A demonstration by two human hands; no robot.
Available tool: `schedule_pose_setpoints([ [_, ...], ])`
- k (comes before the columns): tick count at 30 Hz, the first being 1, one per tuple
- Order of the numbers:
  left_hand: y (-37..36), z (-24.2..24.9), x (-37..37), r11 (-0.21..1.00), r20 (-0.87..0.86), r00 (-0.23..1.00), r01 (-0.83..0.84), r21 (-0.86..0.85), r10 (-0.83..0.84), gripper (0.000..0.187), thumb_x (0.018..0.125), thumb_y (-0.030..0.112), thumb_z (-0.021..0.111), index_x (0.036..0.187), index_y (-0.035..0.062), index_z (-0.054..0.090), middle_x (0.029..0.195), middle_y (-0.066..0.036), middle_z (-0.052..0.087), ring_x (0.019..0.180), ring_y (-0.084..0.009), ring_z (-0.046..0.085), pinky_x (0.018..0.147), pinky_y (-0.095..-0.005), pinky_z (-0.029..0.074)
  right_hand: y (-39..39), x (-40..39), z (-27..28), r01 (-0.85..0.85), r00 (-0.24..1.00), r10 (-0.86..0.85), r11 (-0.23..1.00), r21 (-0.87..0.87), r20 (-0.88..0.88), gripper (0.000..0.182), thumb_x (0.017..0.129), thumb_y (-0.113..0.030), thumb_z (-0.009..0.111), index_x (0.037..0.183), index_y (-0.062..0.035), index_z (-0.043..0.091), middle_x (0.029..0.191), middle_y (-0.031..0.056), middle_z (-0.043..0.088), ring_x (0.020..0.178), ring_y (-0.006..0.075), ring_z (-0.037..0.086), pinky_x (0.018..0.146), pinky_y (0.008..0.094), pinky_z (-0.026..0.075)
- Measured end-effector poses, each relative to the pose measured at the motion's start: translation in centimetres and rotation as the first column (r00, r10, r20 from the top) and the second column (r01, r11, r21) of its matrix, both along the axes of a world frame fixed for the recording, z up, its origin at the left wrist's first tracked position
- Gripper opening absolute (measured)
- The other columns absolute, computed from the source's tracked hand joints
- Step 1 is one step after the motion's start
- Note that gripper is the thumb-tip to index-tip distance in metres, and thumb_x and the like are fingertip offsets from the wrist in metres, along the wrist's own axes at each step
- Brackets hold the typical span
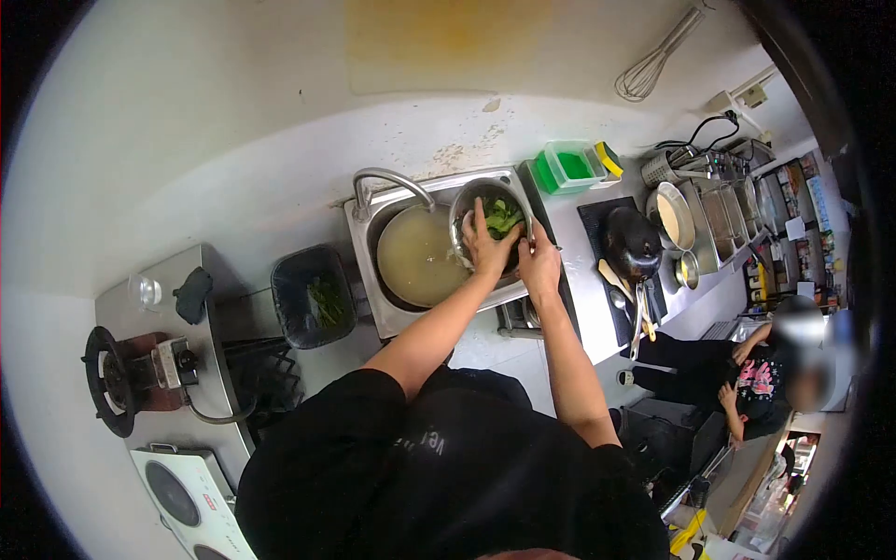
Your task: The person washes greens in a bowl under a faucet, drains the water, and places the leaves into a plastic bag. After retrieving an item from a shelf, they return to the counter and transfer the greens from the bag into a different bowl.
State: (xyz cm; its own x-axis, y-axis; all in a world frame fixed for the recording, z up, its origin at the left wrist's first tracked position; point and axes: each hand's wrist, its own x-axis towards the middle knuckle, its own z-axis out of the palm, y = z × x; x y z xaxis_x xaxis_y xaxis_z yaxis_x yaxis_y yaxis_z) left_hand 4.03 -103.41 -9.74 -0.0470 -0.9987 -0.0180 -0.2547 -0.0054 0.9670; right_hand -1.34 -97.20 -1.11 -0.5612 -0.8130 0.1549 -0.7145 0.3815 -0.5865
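Observation:
A round metal bowl (pixel 457 207) with green leaves (pixel 502 217) in it is tilted over the right part of the sink (pixel 387 322). My left hand (pixel 487 247) reaches into the bowl with its fingers spread against the leaves. At the bowl's right rim, my right hand (pixel 539 259) has its fingers wrapped on the metal. Left of the bowl, a large round vessel of cloudy water (pixel 415 257) fills much of the sink, below the curved faucet (pixel 397 177).
Left of the sink stands a black bin (pixel 313 299) with green stems. A green container (pixel 569 166), a black pan (pixel 633 243) and a bowl of pale liquid (pixel 672 217) are on the right counter. Another person (pixel 747 378) stands at the far right. A gas burner (pixel 117 378) is at left.

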Motion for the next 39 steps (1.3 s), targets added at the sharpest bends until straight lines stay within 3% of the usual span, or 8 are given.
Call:
schedule_pose_setpoints([
  [4,-0.3,1.3,-0.3,0.997,-0.230,0.972,-0.067,-0.050,0.053,0.093,0.068,0.033,0.080,0.146,0.0261,0.030,0.138,-0.023,0.030,0.127,-0.0409,0.033,0.106,-0.0483,0.027,-0.2,1.9,2.6,-0.064,0.986,0.054,0.996,-0.062,-0.160,0.045,0.085,-0.007,0.054,0.130,-0.0127,0.052,0.090,0.0260,0.064,0.078,0.0381,0.065,0.071,0.0442,0.052],
  [10,-0.6,3.5,0.5,0.992,-0.386,0.922,-0.080,-0.099,0.036,0.087,0.072,0.029,0.077,0.146,0.0238,0.031,0.138,-0.021,0.030,0.127,-0.0397,0.033,0.105,-0.0467,0.029,-0.1,4.0,4.2,-0.086,0.958,0.073,0.996,-0.037,-0.276,0.047,0.087,-0.013,0.055,0.133,-0.0210,0.050,0.090,0.0222,0.062,0.076,0.0404,0.064,0.067,0.0482,0.051],
  [20,-0.1,4.9,1.7,0.999,-0.603,0.798,-0.015,-0.028,-0.005,0.081,0.077,0.023,0.073,0.146,0.0213,0.031,0.142,-0.019,0.023,0.129,-0.0352,0.030,0.107,-0.0437,0.030,0.1,7.0,6.5,-0.075,0.954,0.081,0.997,0.032,-0.287,0.047,0.087,-0.007,0.053,0.132,-0.0183,0.051,0.097,0.0224,0.063,0.083,0.0406,0.064,0.072,0.0456,0.052],
  [23,-0.5,2.5,0.6,0.988,-0.565,0.825,-0.062,-0.140,-0.028,0.078,0.079,0.025,0.071,0.145,0.0168,0.031,0.142,-0.020,0.022,0.129,-0.0357,0.030,0.108,-0.0439,0.028,0.2,7.8,6.9,-0.078,0.932,0.091,0.996,0.052,-0.352,0.046,0.087,-0.008,0.053,0.132,-0.0185,0.051,0.091,0.0204,0.062,0.079,0.0395,0.064,0.068,0.0463,0.052],
  [25,-1.2,-1.5,-1.5,0.874,-0.032,0.998,-0.065,-0.481,0.057,0.050,0.092,0.029,0.050,0.135,0.0075,0.035,0.129,-0.018,0.039,0.125,-0.0340,0.031,0.110,-0.0410,0.021,0.3,8.2,7.4,-0.101,0.904,0.124,0.992,0.078,-0.408,0.047,0.087,-0.009,0.054,0.133,-0.0190,0.051,0.091,0.0194,0.060,0.076,0.0394,0.063,0.067,0.0466,0.051],
  [28,-2.9,-9.1,-5.4,0.947,-0.237,0.961,0.061,-0.314,-0.141,0.080,0.082,0.031,0.067,0.145,0.0062,0.024,0.141,-0.022,0.022,0.128,-0.0377,0.030,0.109,-0.0437,0.025,0.4,9.1,8.0,-0.098,0.884,0.134,0.990,0.104,-0.449,0.049,0.087,-0.008,0.053,0.134,-0.0200,0.049,0.095,0.0201,0.059,0.076,0.0392,0.063,0.066,0.0458,0.052],
  [32,-0.6,2.2,-0.3,0.993,-0.667,0.742,-0.118,-0.018,0.076,0.084,0.080,0.032,0.068,0.145,0.0056,0.022,0.142,-0.022,0.023,0.129,-0.0383,0.028,0.109,-0.0426,0.026,0.6,9.8,7.9,-0.108,0.879,0.141,0.989,0.097,-0.456,0.050,0.086,-0.008,0.053,0.135,-0.0207,0.048,0.098,0.0213,0.058,0.076,0.0391,0.063,0.066,0.0454,0.052],
  [39,-0.2,1.0,0.5,0.993,-0.564,0.825,-0.030,-0.115,-0.041,0.082,0.079,0.032,0.068,0.144,0.0043,0.025,0.142,-0.022,0.024,0.130,-0.0390,0.028,0.109,-0.0424,0.026,1.2,10.3,7.2,-0.121,0.873,0.153,0.988,0.099,-0.462,0.057,0.082,-0.007,0.053,0.137,-0.0230,0.046,0.109,0.0287,0.055,0.077,0.0413,0.065,0.066,0.0471,0.054],
])
